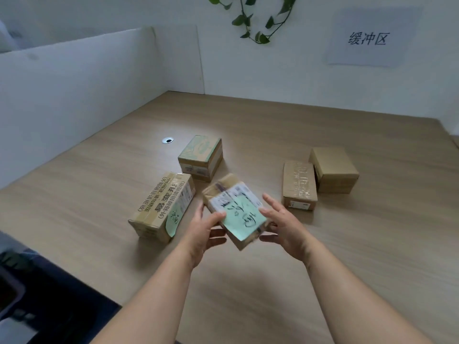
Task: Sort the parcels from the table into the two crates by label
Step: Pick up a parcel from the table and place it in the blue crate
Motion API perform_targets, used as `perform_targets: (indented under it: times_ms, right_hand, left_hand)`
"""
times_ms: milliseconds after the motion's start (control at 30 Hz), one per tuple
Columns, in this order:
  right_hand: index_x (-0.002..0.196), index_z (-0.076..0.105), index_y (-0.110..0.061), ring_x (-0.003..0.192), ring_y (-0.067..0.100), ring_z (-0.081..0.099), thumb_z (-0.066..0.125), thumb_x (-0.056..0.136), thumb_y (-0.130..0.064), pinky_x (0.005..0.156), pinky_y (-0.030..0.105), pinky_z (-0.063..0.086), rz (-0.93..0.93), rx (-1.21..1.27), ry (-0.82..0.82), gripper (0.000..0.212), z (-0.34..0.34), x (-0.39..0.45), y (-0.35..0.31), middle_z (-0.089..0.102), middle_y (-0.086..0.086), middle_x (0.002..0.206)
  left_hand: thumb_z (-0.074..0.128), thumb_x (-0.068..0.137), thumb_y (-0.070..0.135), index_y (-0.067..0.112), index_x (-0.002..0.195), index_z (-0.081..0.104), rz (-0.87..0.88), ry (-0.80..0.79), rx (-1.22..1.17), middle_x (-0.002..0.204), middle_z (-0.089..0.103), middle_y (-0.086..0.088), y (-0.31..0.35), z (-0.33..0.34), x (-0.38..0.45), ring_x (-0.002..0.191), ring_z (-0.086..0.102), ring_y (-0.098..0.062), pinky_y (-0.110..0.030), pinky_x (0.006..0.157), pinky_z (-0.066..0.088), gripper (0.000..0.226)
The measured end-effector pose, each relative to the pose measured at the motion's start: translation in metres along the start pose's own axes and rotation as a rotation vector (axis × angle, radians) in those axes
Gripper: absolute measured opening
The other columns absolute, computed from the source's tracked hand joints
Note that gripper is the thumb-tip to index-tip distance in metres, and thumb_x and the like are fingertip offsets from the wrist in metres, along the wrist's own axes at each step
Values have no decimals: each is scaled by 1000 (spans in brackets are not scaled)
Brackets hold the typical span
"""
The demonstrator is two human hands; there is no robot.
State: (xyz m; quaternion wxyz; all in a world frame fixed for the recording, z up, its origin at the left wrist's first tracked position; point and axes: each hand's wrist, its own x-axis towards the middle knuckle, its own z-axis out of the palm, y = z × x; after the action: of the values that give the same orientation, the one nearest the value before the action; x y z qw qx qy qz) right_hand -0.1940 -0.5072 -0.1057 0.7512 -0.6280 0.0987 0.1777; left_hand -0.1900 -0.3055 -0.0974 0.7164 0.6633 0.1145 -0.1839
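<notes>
You hold a parcel (236, 209) above the counter (323, 269) between both hands, left (202, 232) and right (285, 228) grip pinching its sides, green label (244, 217) upward; next, likely read it and pick a crate, neither visible here.

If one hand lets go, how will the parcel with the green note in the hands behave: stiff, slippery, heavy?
The parcel with the green note is a taped cardboard box, so it probably stays stiff. Its tape looks glossy, so it may slip if the left hand or right hand releases. Held at its ends only, it seems fairly light.
</notes>
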Motion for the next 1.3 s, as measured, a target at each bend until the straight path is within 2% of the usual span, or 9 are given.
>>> perform_targets:
  times_ms: [100,267,367,500,600,700,833,1100,1300]
  right_hand:
    - [134,53,-35,92,23,64,63,93,-17,92,43,51,-25,-9,-41,46,13,2,4,72,4,106]
    - [137,47,-27,102,29,68,65,87,0,92,41,55,-68,61,-76,60,47,9,1,70,13,115]
    - [134,41,-39,105,32,68,61,87,4,96,48,52,-73,-21,-146,67,69,11,0,74,10,105]
    - [131,48,-32,96,32,70,59,87,7,89,49,56,-86,-96,-189,60,101,12,0,73,13,103]
    - [122,53,-28,98,34,70,58,86,8,91,51,55,-76,-167,-236,51,132,12,1,74,15,103]
    - [116,54,-28,97,34,70,58,85,9,90,50,56,-64,-214,-286,48,170,13,3,74,15,101]
    - [112,54,-28,99,38,68,57,85,10,89,51,55,-42,-271,-356,46,233,15,13,73,18,103]
    - [119,50,-23,87,31,70,58,84,8,79,46,59,4,-396,-491,48,389,14,47,71,20,102]
    - [107,51,-24,88,31,71,56,86,11,77,46,58,54,-369,-581,41,493,4,87,71,19,106]
  left_hand:
    - [69,86,17,33,150,16,58,124,-92,105,70,-14,-2,-12,-12,81,69,-27,-40,76,58,85]
    - [69,84,6,41,149,-9,134,215,-179,102,71,-10,-10,-33,-37,78,70,-28,-44,81,56,107]
    - [67,85,4,37,148,3,179,257,-226,107,71,-12,-14,-48,-48,81,70,-32,-48,83,56,95]
    - [74,81,13,22,129,33,150,302,-180,112,69,-11,-19,-82,-66,94,69,-33,-46,78,57,63]
    - [82,62,35,27,121,41,133,384,-25,118,64,1,-22,-116,-84,108,61,-18,-41,88,52,72]
    - [83,50,47,24,125,40,146,469,90,120,62,3,-25,-153,-102,110,58,-12,-39,97,49,89]
    - [86,67,31,20,126,38,179,573,179,115,61,5,-26,-207,-132,99,55,-2,-23,85,41,76]
    - [79,76,27,23,137,28,144,737,218,112,54,14,-43,-343,-198,112,49,-12,-24,90,34,79]
    - [77,79,31,27,147,20,114,835,197,133,45,11,-66,-429,-245,124,42,-10,-28,101,35,89]
